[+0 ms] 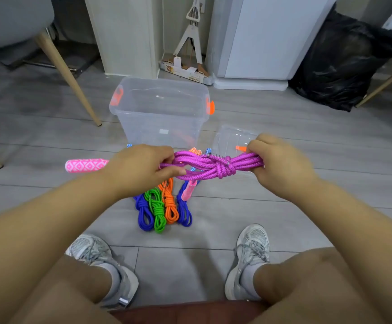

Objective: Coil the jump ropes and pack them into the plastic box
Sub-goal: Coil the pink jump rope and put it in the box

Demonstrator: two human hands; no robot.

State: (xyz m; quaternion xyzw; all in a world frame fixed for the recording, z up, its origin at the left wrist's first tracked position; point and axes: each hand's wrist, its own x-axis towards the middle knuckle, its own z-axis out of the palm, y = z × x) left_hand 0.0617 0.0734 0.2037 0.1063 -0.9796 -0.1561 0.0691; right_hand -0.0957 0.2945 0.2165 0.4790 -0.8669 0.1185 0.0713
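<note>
text: none legible | plastic box (160, 118) sticker: blank or blurred | cardboard pack (185, 72) print: unreadable

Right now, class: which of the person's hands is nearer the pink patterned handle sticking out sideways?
Left. The left hand sits right against the pink handle; the right hand grips the purple rope at its far end.
</note>
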